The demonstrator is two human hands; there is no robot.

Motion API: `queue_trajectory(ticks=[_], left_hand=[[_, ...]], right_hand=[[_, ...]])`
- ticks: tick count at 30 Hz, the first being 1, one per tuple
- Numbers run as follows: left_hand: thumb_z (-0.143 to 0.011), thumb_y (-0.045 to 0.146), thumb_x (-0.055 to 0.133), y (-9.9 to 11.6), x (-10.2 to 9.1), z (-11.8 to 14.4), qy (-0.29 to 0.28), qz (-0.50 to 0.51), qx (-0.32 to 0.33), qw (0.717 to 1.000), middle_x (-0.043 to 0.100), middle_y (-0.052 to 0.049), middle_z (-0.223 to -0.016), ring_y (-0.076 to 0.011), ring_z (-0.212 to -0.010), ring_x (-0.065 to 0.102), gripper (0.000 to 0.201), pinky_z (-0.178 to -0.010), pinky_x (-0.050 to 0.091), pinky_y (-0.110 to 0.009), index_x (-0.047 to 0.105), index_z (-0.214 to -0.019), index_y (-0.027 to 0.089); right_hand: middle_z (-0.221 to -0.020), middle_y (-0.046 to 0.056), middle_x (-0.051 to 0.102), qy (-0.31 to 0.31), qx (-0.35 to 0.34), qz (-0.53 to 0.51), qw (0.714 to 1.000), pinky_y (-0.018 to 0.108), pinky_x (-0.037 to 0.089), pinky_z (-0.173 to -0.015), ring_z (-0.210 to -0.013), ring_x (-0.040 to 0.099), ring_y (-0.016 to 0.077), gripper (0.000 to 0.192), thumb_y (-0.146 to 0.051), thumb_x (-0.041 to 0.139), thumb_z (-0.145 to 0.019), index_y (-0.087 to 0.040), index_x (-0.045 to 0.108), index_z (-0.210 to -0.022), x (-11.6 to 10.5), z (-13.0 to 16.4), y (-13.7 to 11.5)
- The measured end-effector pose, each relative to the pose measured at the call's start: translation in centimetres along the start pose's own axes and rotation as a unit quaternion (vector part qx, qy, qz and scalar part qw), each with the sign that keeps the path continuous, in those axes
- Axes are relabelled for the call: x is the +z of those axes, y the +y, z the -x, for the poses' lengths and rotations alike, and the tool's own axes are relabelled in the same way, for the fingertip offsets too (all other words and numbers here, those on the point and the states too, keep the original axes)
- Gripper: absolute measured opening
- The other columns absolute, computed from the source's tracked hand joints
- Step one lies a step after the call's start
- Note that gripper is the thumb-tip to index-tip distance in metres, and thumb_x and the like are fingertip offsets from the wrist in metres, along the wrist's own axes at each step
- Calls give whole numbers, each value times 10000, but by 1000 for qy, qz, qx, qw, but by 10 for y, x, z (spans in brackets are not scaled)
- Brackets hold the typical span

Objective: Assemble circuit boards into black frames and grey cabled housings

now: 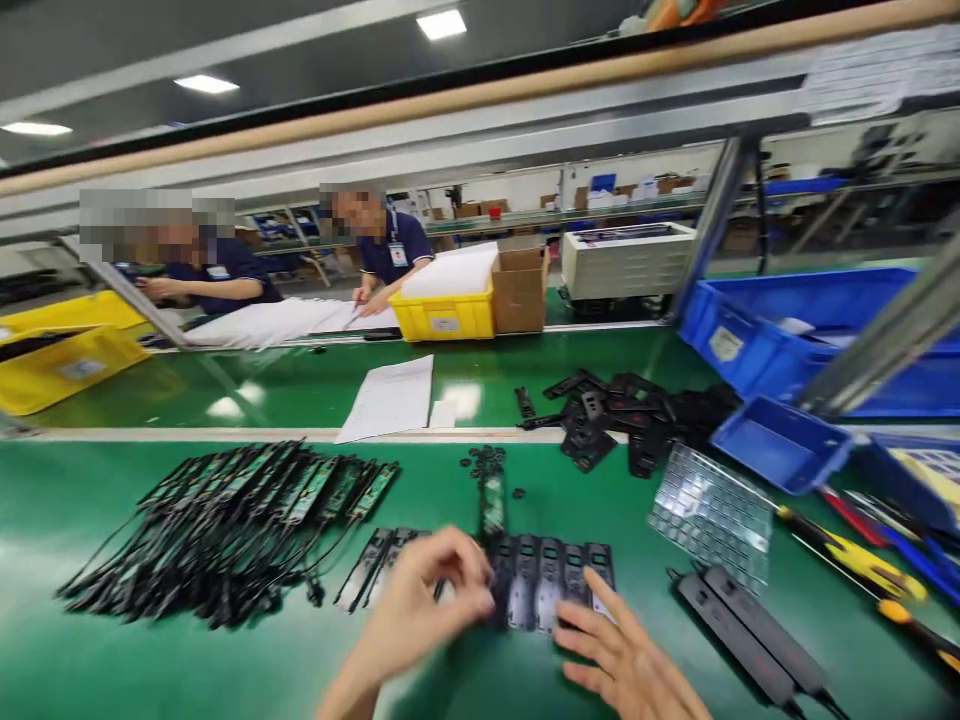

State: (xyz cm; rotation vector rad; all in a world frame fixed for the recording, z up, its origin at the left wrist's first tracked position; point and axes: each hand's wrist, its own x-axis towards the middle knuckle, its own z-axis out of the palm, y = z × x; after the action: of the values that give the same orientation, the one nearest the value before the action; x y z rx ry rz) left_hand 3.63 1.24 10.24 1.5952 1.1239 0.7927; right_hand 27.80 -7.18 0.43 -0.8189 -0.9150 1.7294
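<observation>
Bench (465,690) is bearing shells (550,580); left hand (409,605) is curling beside them, grip unclear; right hand (622,655), splayed close, is risking skewing them

Your left hand (420,600) hides parts of shells (550,575) behind it; whether its fingertips hold anything, too blurred to tell. Your right hand (630,655) covers lower parts of rightmost shells, itself cut off at bottom edge. Print on sheet (390,400) too small to read.
</observation>
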Motion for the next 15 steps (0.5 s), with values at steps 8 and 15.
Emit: queue_trajectory(ticks=[8, 15], left_hand=[[-808, 78, 567, -24, 122, -65, -85, -329, 103, 935, 603, -208, -1160, -368, -1105, 545, 411, -946, 415, -467, 610, -1216, 113], [-808, 62, 444, -35, 135, -74, -90, -302, 84, 945, 558, -180, -1095, -276, -881, 599, 499, -817, 496, -446, 539, -1295, 117]], right_hand=[[-690, 27, 570, 296, 56, -60, 952, 181, 199, -387, -400, 251, 51, 639, -655, 460, -881, -159, 418, -1281, -14, 23, -51], [-693, 33, 534, 270, 75, 88, 956, 176, 235, -379, -457, 312, 84, 658, -663, 359, -913, -141, 460, -1301, -30, 42, -54]])
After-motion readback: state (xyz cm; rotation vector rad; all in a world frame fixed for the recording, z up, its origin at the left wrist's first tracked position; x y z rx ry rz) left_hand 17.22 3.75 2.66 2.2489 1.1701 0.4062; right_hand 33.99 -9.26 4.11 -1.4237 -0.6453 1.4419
